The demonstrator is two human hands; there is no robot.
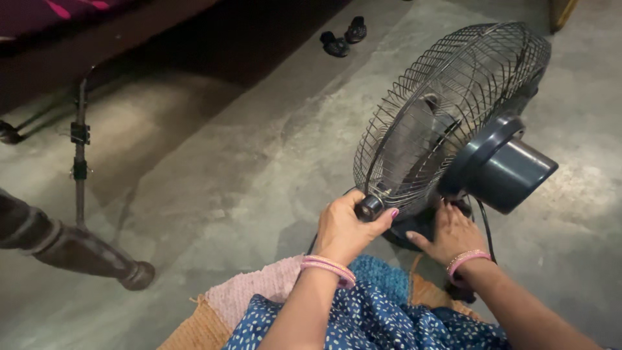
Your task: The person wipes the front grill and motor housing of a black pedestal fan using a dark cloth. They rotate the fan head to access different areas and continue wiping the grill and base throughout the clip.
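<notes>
Head view showed the left hand (346, 227) pinching the dark wire-caged table fan (447, 123) at its lower rim, right hand (448, 234) spread flat on its base; bare grey concrete floor (246, 162) lay open far left.

The light is dim and warm, strongest on the bare concrete floor (214, 162) in the middle. Deep shadow swallows the space under the bed (97, 39) at top left. Focus is fairly sharp, no glare, slight softness toward the edges.
</notes>
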